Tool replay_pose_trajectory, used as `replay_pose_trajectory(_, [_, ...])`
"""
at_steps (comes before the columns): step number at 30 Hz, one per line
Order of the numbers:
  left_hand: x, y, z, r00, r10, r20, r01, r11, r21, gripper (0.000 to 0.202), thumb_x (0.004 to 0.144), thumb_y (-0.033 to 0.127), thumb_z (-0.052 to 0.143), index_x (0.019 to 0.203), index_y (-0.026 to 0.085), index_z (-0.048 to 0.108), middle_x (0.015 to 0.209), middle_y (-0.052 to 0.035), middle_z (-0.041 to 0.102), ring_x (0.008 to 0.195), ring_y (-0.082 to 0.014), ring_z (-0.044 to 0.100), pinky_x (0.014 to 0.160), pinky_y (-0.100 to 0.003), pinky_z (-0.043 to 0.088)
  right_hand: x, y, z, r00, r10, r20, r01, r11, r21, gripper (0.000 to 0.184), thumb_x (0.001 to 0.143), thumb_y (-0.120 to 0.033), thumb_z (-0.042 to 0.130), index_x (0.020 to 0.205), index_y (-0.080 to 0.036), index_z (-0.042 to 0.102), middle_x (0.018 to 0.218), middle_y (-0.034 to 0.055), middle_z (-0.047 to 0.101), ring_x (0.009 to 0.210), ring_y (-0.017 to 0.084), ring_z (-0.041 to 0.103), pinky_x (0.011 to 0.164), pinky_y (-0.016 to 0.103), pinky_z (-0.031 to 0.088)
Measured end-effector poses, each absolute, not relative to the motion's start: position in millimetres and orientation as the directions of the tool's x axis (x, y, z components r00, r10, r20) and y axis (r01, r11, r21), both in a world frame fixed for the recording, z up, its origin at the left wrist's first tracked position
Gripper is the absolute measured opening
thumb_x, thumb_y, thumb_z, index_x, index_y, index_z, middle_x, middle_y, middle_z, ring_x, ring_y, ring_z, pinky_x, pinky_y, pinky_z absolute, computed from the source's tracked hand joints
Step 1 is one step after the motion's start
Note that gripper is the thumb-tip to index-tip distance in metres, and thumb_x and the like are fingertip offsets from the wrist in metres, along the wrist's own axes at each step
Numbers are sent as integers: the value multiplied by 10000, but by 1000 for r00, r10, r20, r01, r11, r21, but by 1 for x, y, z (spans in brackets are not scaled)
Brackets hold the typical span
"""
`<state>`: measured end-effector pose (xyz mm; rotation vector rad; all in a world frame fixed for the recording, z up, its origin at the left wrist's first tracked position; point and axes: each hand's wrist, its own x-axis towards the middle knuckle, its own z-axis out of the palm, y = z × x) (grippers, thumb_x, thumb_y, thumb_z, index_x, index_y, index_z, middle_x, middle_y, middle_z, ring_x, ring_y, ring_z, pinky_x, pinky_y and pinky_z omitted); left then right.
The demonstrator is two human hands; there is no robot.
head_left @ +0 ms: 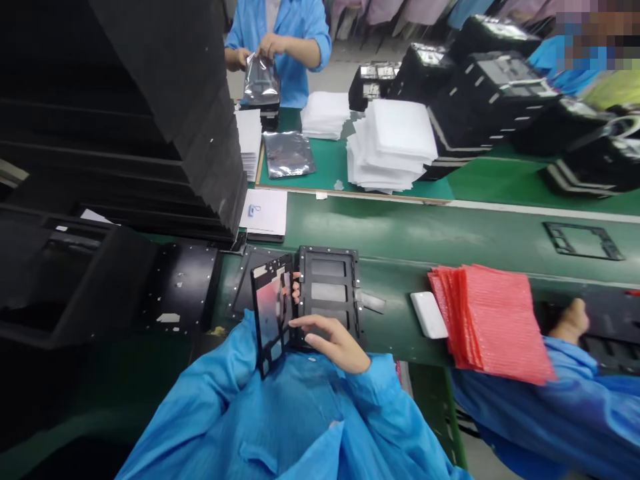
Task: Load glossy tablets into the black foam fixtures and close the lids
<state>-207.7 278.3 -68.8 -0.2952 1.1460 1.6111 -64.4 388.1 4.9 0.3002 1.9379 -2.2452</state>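
Observation:
A black tablet frame (271,313) stands almost upright in front of my chest, its inner face with metallic patches and small parts turned to the right. My left hand (296,288) grips it from behind; only fingertips show at its far edge. My right hand (336,341) has its index finger stretched out, the tip at the frame's inner face; whether it touches is unclear. The other fingers are loosely bent and hold nothing visible. Just beyond lies a black fixture tray (329,268) with rectangular openings, a grey strip (373,303) at its right side.
Tall black tray stacks (210,133) rise on the left. Red bubble bags (505,320) and a white box (429,315) lie right, beside a co-worker's arm (570,360). Across the green bench are white sheets (400,137), a silver bag (289,155) and another person (295,50).

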Motion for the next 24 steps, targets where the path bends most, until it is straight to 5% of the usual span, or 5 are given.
replay_pose_trajectory(4, [-204, 298, -43, -149, 830, -538, -966, -5, 260, 292, 760, 317, 571, 1007, 188, 659, 691, -5, 512, 580, -104, 495, 615, -275, 446, -44, 409, -7, -945, 151, -289, 259, -191, -947, 397, 828, -551, 547, 984, -210, 675, 1006, 84, 718, 957, 225, 654, 892, 382, 509])
replay_pose_trajectory(8, [-183, 325, -14, -184, 838, -514, -969, -66, 238, 338, 796, 313, 536, 1093, 182, 631, 732, -17, 506, 605, -106, 465, 607, -266, 401, -17, 440, -32, -929, 197, -314, 253, -282, -925, 410, 804, -579, 565, 921, -204, 681, 943, 87, 721, 915, 228, 659, 869, 384, 521])
replay_pose_trajectory(17, [-145, 339, 4, -359, 615, -702, -922, -117, 368, 176, 873, 255, 468, 939, 176, 610, 697, -4, 418, 549, -96, 327, 573, -268, 322, 7, 483, -63, -953, 49, -300, 271, -313, -910, 447, 763, -629, 568, 885, -215, 687, 924, 81, 721, 867, 223, 653, 834, 376, 519])
replay_pose_trajectory(24, [-149, 299, -33, -581, 145, -801, -801, 75, 595, 354, 930, 334, 375, 599, 210, 398, 592, 13, 277, 492, -119, 236, 532, -311, 275, 1, 496, -77, -955, 30, -293, 271, -308, -912, 429, 760, -620, 570, 898, -230, 687, 938, 79, 726, 867, 224, 656, 828, 365, 526])
